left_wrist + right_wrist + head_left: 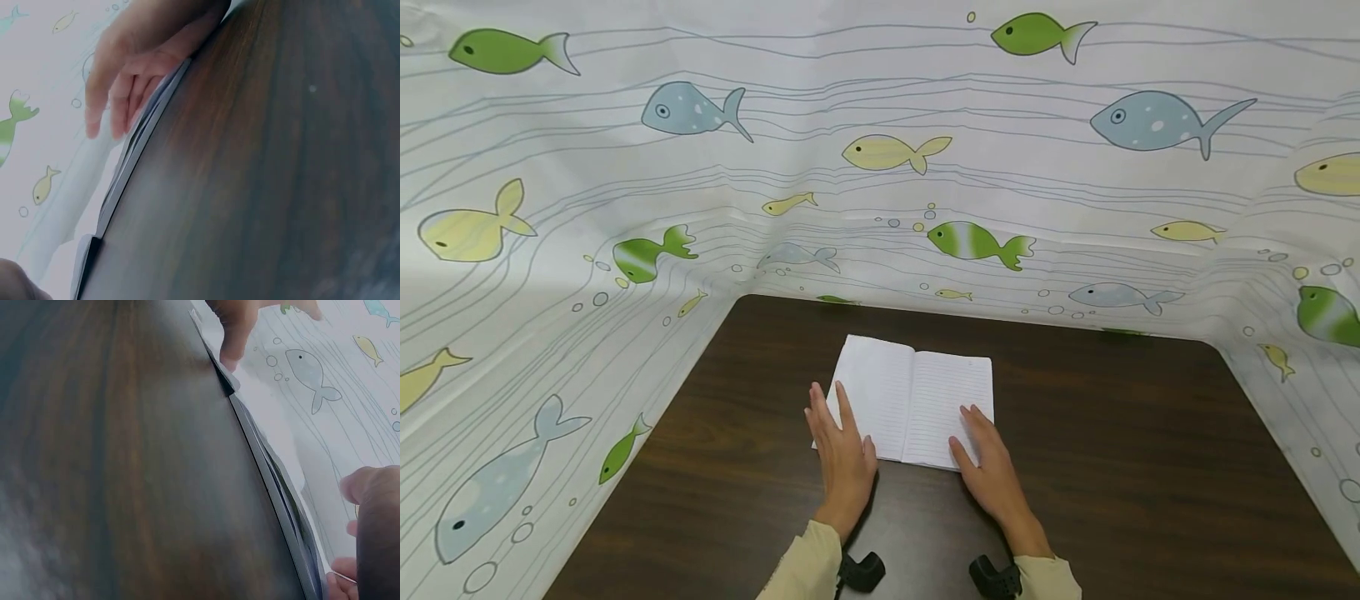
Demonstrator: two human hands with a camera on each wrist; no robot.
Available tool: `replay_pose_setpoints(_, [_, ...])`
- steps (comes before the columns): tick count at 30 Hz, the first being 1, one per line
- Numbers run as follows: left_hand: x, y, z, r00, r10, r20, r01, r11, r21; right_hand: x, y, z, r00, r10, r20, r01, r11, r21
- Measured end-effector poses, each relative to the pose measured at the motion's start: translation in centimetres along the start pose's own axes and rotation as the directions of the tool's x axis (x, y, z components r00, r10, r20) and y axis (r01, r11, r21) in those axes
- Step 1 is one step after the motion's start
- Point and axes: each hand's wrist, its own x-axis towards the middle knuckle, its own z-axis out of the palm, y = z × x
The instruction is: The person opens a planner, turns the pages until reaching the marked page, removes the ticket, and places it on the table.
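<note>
An open lined notebook [917,392] lies flat on a dark wooden table [1112,467]. My left hand [841,437] rests flat on the lower left corner of the left page, fingers straight. My right hand [987,454] lies flat on the lower part of the right page, fingers also straight. Neither hand grips anything. In the left wrist view the notebook's edge [134,162] shows side-on with fingers [119,81] lying on it. In the right wrist view the stacked pages [269,469] are seen edge-on.
A white sheet printed with green, blue and yellow fish [880,167] walls the table in at the left, back and right. Bare tabletop lies on both sides of the notebook. Black wrist mounts [861,573] sit at the front edge.
</note>
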Motion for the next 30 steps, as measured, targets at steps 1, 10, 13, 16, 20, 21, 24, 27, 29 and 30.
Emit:
replay_pose_setpoints(1, [0.0,0.0,0.0,0.999,0.034,0.013,-0.034,0.999,-0.01,0.0,0.0,0.0,1.0,-0.007,0.004,0.007,1.0,-0.003])
replay_pose_setpoints(10, [-0.6,0.3,0.5,0.925,0.244,0.291,-0.184,0.958,-0.218,0.0,0.5,0.2,0.991,-0.129,-0.026,0.124,0.984,-0.129])
replay_pose_setpoints(13, [-0.8,0.5,0.4,0.857,0.306,0.414,-0.238,0.949,-0.208,0.1,0.6,0.2,0.99,-0.138,-0.036,0.13,0.978,-0.165])
replay_pose_setpoints(16, [-1.0,0.5,0.4,0.808,0.338,0.483,-0.282,0.941,-0.187,0.1,0.5,0.1,0.99,-0.137,-0.04,0.128,0.976,-0.175])
replay_pose_setpoints(20, [-1.2,0.5,0.5,0.805,0.33,0.493,-0.295,0.944,-0.152,0.2,0.2,0.0,0.989,-0.141,-0.042,0.131,0.974,-0.185])
replay_pose_setpoints(21, [-1.2,0.5,0.6,0.806,0.33,0.491,-0.297,0.944,-0.147,0.2,0.2,0.0,0.989,-0.142,-0.043,0.132,0.974,-0.186])
replay_pose_setpoints(24, [-1.2,0.5,0.6,0.809,0.325,0.489,-0.299,0.945,-0.134,0.2,0.3,0.1,0.988,-0.145,-0.047,0.133,0.973,-0.19])
replay_pose_setpoints(27, [-1.3,0.5,0.6,0.81,0.323,0.489,-0.297,0.946,-0.131,0.2,0.4,0.1,0.988,-0.149,-0.046,0.138,0.971,-0.194])
replay_pose_setpoints(29, [-1.3,0.4,0.7,0.809,0.321,0.492,-0.297,0.946,-0.129,0.1,0.5,0.2,0.987,-0.154,-0.045,0.142,0.969,-0.202])
replay_pose_setpoints(30, [-1.3,0.4,0.7,0.809,0.319,0.494,-0.296,0.947,-0.127,0.1,0.5,0.2,0.986,-0.158,-0.044,0.146,0.967,-0.209])
